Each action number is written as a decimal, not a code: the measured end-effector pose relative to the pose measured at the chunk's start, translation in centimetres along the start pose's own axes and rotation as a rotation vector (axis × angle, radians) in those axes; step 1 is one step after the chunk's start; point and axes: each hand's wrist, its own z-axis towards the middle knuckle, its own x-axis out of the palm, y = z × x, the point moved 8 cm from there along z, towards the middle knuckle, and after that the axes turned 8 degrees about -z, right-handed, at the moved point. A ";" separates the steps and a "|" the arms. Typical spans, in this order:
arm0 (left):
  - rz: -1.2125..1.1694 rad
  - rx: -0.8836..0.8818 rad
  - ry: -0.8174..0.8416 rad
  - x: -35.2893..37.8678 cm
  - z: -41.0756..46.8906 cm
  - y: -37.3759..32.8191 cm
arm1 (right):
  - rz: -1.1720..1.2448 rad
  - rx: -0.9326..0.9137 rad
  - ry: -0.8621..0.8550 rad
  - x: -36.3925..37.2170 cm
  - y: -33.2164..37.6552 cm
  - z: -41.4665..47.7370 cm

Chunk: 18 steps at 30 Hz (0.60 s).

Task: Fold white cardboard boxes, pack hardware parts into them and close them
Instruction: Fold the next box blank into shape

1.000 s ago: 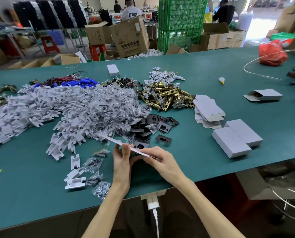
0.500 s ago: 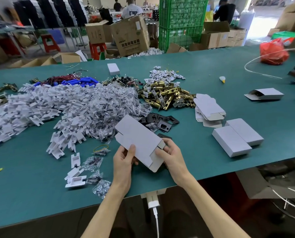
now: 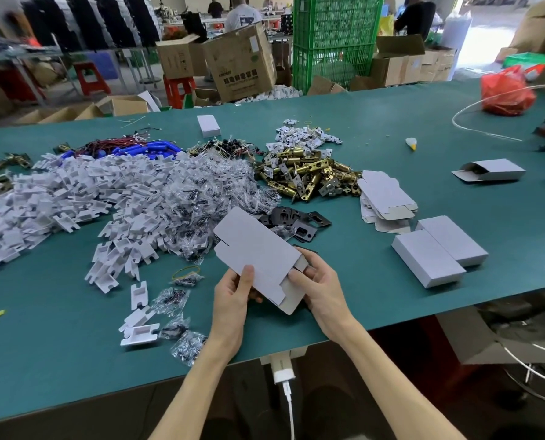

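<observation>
A flat, unfolded white cardboard box blank (image 3: 256, 254) is held above the green table (image 3: 375, 290), tilted up and away from me. My left hand (image 3: 233, 292) pinches its near left edge, thumb on top. My right hand (image 3: 320, 284) grips its near right corner by the grey flap. A stack of flat blanks (image 3: 387, 201) lies to the right, with two closed white boxes (image 3: 439, 252) in front of it. Brass latch parts (image 3: 309, 176), black strike plates (image 3: 299, 220), bagged screws (image 3: 182, 204) and white plastic inserts (image 3: 58, 204) lie in heaps behind my hands.
A half-open white box (image 3: 490, 169) lies at the far right and a small closed one (image 3: 208, 125) at the back. A red bag (image 3: 505, 93) and white tubing (image 3: 474, 122) sit at the far right corner. Loose inserts and screw bags (image 3: 157, 315) lie near the front edge.
The blank went from edge-on and thin in my fingers to face-up and tilted away. Both hands shifted their grip to its near edge.
</observation>
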 end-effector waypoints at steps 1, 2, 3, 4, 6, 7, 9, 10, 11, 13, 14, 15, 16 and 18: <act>0.009 -0.001 0.004 0.1 0.0 0.0 | 0.003 -0.005 0.005 0.1 0.1 0.0; 0.017 -0.003 0.006 0.1 0.0 0.0 | 0.008 -0.008 0.009 0.1 0.1 0.0; 0.022 -0.007 0.008 0.1 0.0 0.0 | 0.018 -0.007 0.011 0.1 0.1 0.0; 0.026 -0.008 0.010 0.2 0.0 0.0 | 0.030 -0.003 0.014 0.1 0.1 0.0; 0.027 -0.008 0.012 0.2 -0.1 -0.1 | 0.032 0.001 0.021 0.2 0.1 0.0; 0.024 -0.008 0.009 0.1 -0.1 -0.1 | 0.027 0.001 0.024 0.2 0.1 0.0; 0.014 -0.015 -0.002 0.0 -0.1 -0.1 | 0.017 0.003 0.023 0.2 0.0 0.1; 0.011 -0.020 -0.003 0.0 -0.1 -0.1 | 0.012 0.004 0.018 0.1 0.0 0.1; 0.009 -0.024 0.000 0.0 -0.1 -0.1 | 0.006 0.004 0.010 0.1 -0.1 0.2; 0.006 -0.029 0.004 0.0 -0.1 -0.1 | -0.013 0.000 -0.008 0.0 -0.1 0.2; 0.005 -0.032 0.005 0.1 -0.1 -0.1 | -0.026 -0.002 -0.013 0.0 -0.1 0.2; 0.003 -0.036 0.006 0.1 -0.1 -0.1 | -0.041 -0.005 -0.016 -0.1 -0.2 0.2; 0.000 -0.040 0.006 0.0 -0.1 -0.1 | -0.052 -0.008 -0.017 0.0 -0.2 0.2; -0.007 -0.051 0.012 0.1 -0.2 -0.2 | -0.063 -0.012 -0.022 0.0 -0.2 0.2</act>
